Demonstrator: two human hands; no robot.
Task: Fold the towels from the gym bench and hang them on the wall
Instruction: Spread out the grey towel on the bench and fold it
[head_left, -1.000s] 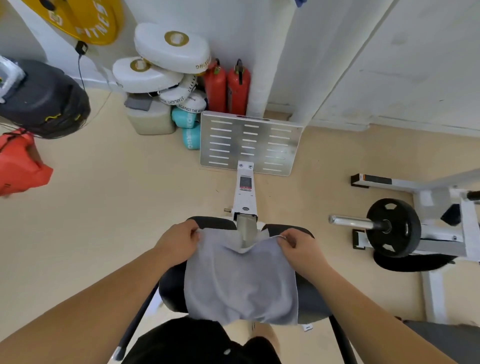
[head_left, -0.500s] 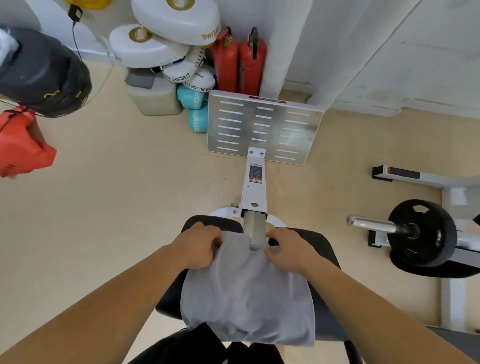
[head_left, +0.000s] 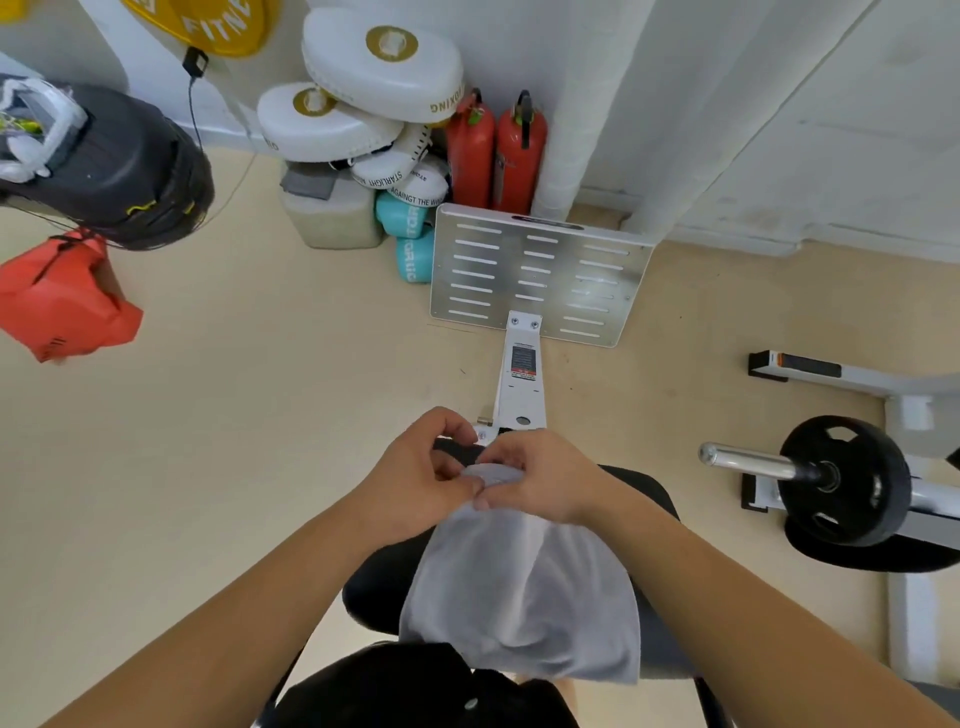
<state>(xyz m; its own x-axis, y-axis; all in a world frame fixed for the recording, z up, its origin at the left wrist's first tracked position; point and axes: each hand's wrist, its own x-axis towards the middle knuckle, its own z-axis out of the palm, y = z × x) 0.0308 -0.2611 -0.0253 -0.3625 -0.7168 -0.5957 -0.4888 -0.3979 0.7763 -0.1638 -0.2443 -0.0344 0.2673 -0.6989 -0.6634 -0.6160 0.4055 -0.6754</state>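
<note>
Beige floor (head_left: 208, 441) runs to a white wall (head_left: 675, 78), where 2 red extinguishers (head_left: 519, 156) stand beside stacked white pads (head_left: 384, 62). Above the black bench (head_left: 379, 582), the left hand (head_left: 415, 483) and right hand (head_left: 540, 483) touch, fingers curled, both pinching the top edge of the grey towel (head_left: 519, 597). It drapes down over the seat.

Towel (head_left: 519, 587) on the bench pad (head_left: 644, 499), weight plate (head_left: 844, 480) to its right, footplate (head_left: 540, 270) beyond.
</note>
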